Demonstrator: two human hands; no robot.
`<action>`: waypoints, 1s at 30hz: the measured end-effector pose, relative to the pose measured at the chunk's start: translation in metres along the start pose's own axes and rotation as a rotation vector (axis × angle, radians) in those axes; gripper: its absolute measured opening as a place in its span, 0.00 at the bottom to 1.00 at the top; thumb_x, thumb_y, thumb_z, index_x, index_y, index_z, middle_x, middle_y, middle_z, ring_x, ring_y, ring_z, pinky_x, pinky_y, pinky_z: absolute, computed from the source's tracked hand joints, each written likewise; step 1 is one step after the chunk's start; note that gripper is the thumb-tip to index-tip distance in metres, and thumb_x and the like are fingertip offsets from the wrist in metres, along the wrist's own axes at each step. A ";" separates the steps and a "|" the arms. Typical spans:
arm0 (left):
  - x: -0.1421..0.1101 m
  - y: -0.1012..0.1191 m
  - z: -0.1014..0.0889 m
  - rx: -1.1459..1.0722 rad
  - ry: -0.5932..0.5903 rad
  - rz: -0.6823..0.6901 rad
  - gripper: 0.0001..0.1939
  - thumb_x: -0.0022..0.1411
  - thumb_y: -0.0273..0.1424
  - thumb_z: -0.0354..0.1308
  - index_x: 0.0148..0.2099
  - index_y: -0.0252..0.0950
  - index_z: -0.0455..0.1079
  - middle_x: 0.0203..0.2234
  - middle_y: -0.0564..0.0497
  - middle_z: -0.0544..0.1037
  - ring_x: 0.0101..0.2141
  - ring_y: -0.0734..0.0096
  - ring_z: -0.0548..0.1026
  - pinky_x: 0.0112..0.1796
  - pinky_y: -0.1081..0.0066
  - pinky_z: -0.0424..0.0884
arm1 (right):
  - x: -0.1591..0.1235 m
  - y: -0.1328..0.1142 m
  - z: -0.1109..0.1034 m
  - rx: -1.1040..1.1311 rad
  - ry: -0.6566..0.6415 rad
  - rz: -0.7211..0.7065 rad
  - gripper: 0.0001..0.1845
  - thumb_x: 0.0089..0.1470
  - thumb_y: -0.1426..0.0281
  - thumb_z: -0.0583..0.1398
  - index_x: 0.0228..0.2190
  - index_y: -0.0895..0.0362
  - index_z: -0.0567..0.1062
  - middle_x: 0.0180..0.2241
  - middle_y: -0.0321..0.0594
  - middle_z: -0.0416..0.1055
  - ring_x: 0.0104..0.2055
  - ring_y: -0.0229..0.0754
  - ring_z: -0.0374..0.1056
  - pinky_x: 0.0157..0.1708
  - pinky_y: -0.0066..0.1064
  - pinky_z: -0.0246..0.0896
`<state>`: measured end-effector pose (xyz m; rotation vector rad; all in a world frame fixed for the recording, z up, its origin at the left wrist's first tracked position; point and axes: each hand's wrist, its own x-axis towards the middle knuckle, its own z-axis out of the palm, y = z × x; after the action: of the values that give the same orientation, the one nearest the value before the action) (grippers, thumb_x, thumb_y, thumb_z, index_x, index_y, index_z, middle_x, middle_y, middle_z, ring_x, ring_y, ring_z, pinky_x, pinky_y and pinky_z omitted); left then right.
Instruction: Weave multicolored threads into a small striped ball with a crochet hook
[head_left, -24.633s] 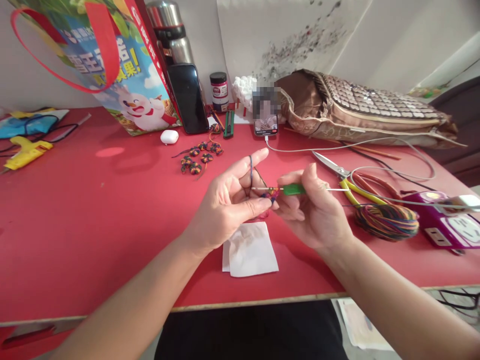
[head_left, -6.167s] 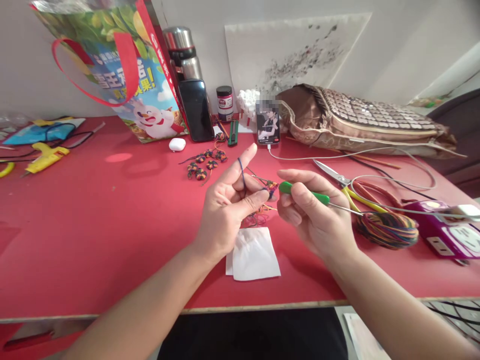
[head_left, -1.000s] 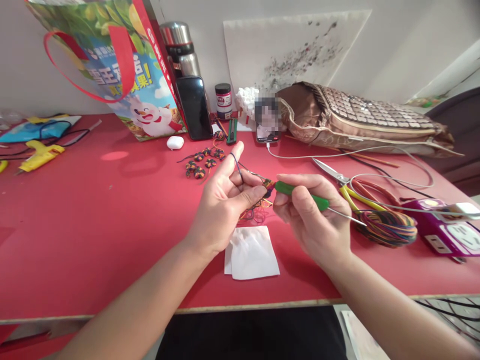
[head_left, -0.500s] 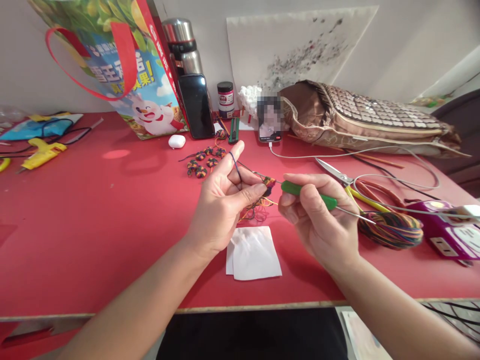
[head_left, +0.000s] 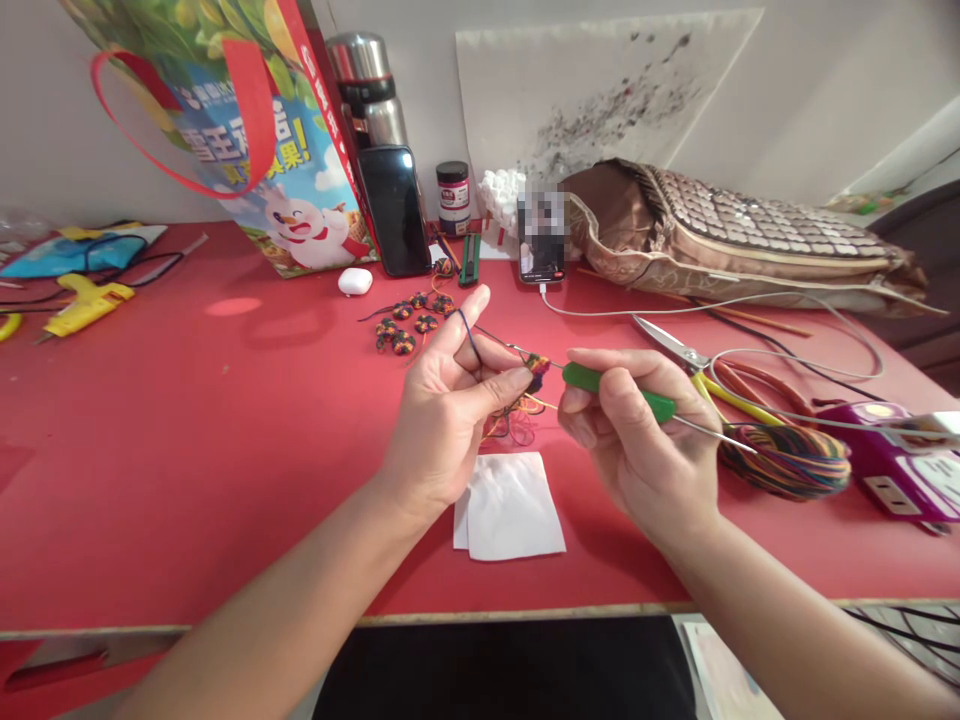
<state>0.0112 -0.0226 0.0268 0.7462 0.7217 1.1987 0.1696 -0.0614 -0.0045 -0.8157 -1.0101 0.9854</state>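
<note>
In from the front edge of the table (head_left: 225, 480), the left hand (head_left: 442, 420) is pinching the crochet (head_left: 538, 368); the right hand (head_left: 645, 430) is gripping the hook (head_left: 583, 377).

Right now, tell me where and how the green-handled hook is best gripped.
Probably by its green handle, from the right, like the right hand: the handle looks thicker than both metal shafts, and the left one reaches the yarn piece in the left hand.
</note>
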 end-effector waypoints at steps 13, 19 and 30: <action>0.001 0.002 -0.005 0.033 -0.004 0.015 0.43 0.57 0.21 0.75 0.72 0.39 0.68 0.29 0.60 0.80 0.32 0.76 0.77 0.38 0.73 0.72 | 0.000 -0.001 0.000 -0.045 0.005 -0.019 0.13 0.64 0.55 0.73 0.41 0.51 0.87 0.26 0.34 0.77 0.24 0.37 0.69 0.25 0.32 0.69; 0.001 0.004 -0.005 0.089 0.002 0.061 0.38 0.56 0.21 0.76 0.68 0.40 0.73 0.29 0.58 0.80 0.32 0.75 0.76 0.37 0.73 0.73 | -0.002 -0.001 0.000 -0.046 0.015 -0.038 0.10 0.66 0.58 0.72 0.42 0.51 0.88 0.26 0.35 0.78 0.25 0.36 0.70 0.25 0.31 0.68; 0.003 0.008 -0.010 0.248 -0.005 0.212 0.39 0.56 0.26 0.78 0.69 0.42 0.75 0.29 0.54 0.80 0.32 0.70 0.74 0.34 0.71 0.74 | -0.002 -0.002 -0.001 -0.094 0.011 -0.042 0.11 0.66 0.56 0.72 0.42 0.49 0.88 0.26 0.35 0.77 0.24 0.37 0.68 0.24 0.32 0.68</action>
<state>-0.0008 -0.0170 0.0275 1.0525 0.8112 1.3115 0.1710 -0.0643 -0.0035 -0.8728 -1.0661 0.9024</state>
